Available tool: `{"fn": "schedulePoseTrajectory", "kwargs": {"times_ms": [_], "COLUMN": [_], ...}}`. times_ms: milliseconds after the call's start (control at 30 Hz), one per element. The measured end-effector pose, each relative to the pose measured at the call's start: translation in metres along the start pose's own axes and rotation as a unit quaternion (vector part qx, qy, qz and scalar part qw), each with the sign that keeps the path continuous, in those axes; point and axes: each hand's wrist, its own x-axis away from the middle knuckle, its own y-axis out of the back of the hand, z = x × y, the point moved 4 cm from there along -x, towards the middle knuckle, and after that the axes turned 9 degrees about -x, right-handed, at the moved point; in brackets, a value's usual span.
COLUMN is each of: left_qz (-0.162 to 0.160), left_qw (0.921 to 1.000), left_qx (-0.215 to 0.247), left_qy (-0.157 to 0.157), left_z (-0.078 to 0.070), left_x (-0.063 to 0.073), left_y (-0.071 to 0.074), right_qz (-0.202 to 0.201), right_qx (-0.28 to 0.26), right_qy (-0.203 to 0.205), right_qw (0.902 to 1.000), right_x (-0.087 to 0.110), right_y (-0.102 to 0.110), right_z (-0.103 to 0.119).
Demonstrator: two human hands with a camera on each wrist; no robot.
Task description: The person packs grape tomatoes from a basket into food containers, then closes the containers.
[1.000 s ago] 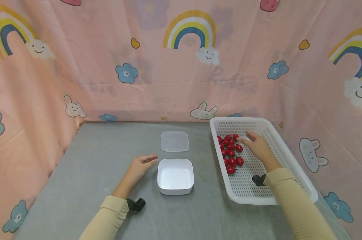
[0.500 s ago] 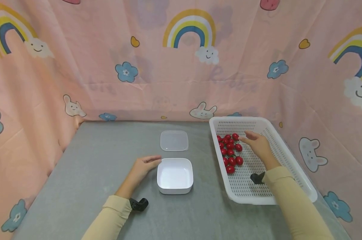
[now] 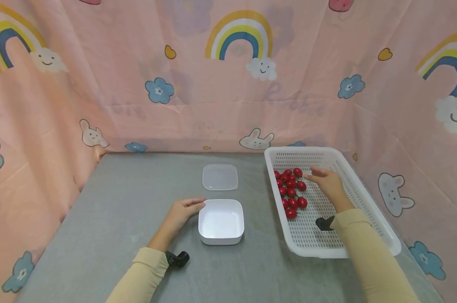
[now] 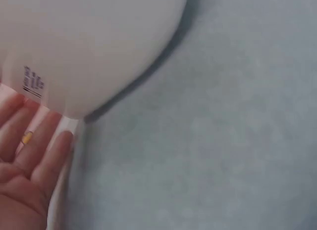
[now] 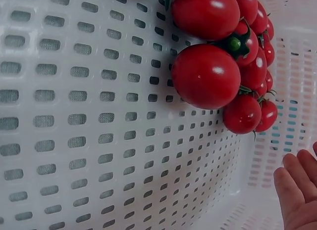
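Observation:
My left hand [image 3: 180, 215] is at the upper left corner of a white square food container [image 3: 221, 242], its fingertips right at the rim. In the left wrist view, nearly straight fingers [image 4: 49, 161] reach up to the container's side [image 4: 99, 47], which carries small dark print. Over the white perforated basket [image 3: 319, 253] hovers my right hand [image 3: 328, 186], just right of a cluster of cherry tomatoes [image 3: 291, 192]. Its fingers are relaxed, with nothing between them. Close up, the right wrist view has tomatoes [image 5: 205, 76] with green stems, and the fingers [image 5: 290, 188] apart from them.
A clear flat lid [image 3: 220, 177] lies behind the container on the grey table [image 3: 118, 202]. The tomatoes line the basket's left side. A pink patterned curtain [image 3: 220, 113] hangs behind the table and along both sides. Each wrist wears a black camera [image 3: 178, 259].
My left hand has moved right, up to the container's corner. The right hand has drifted slightly right, widening the gap to the tomatoes. Container, lid and tomatoes stay in place.

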Motion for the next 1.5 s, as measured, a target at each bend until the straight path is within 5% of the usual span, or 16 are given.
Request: {"fn": "schedulePoseTrajectory", "kwargs": {"times_ms": [333,600,867,1167,1500], "left_qz": [0.005,0.014,0.009,0.002,0.003], "left_qw": [0.9986,0.9983,0.9987,0.9988,0.9979], "left_qx": [0.053,0.056,0.049,0.049,0.064], "left_qy": [-0.002,0.002,-0.004,-0.001,0.000], "left_z": [0.007,0.006,0.011,0.011,0.012], "left_x": [-0.001,0.000,-0.001,-0.001,-0.002], "left_y": [-0.001,-0.003,-0.005,-0.008,-0.007], "right_qz": [0.023,0.010,0.039,0.048,0.054], "right_qx": [-0.009,0.012,0.014,0.018,0.038], "right_qy": [0.000,-0.018,-0.045,-0.056,-0.024], "right_qw": [0.9997,0.9997,0.9982,0.9971,0.9975], "right_x": [-0.006,-0.053,-0.016,-0.025,-0.029], "right_y": [-0.005,-0.006,-0.013,-0.015,-0.020], "right_z": [-0.004,-0.058,-0.020,-0.029,-0.030]}}
